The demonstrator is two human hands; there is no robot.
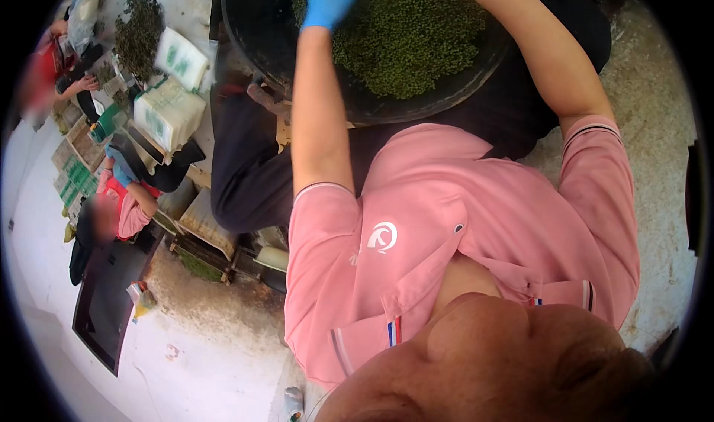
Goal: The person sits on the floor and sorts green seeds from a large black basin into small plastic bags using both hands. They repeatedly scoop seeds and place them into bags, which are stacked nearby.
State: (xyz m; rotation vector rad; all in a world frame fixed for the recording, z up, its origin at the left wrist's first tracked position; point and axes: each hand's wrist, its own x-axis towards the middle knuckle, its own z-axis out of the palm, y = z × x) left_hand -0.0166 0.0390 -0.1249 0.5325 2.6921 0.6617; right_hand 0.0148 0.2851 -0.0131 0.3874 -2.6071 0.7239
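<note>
In a blue glove, my left hand (333, 3) reaches to the upper edge of the picture, over the left side of a wide black basin (259, 43). Its visible fingers are spread, their tips cut off by the frame, and nothing shows in its grasp. A heap of tiny green plant pieces (413, 54), too small to tell whether berries or leaves, covers much of the basin's bottom beside the hand. My right hand is beyond the top edge; only my bare right forearm (519, 15) comes into the picture. The basin sits in front of my dark-trousered legs (251, 171).
Left of me, stacked white bags with green print (170, 112) stand near a dark green plant heap (139, 37). One co-worker's gloved hand (120, 165) and another co-worker's bare hand (86, 83) are beside them. Lower down stands a crate of greens (201, 266).
</note>
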